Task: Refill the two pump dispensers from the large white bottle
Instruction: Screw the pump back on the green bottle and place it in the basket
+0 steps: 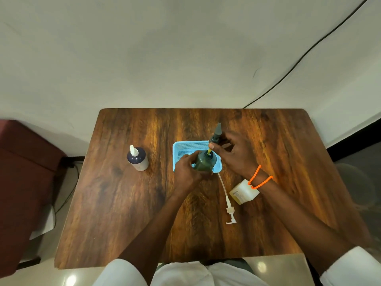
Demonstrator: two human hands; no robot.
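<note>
Hands meet at the middle of the wooden table (127,203), over a light blue basket (181,148). The left hand (186,172) wraps round the dark green dispenser bottle (205,162), which stands upright at the basket's near edge; the right hand (233,155), with an orange bracelet (258,178) at its wrist, pinches the dark pump head (215,136), whose yellow tube (209,151) dips into the bottle's neck. A second dispenser (137,158), dark-topped with a white nozzle, stands well apart to the left with bare wood all round it. Near the right forearm lies a pale bottle (243,193) on its side, its label too small to read, and just beside it a loose white pump (228,205) lies flat. A black cable (305,54) crosses the pale floor beyond the table's far edge.
</note>
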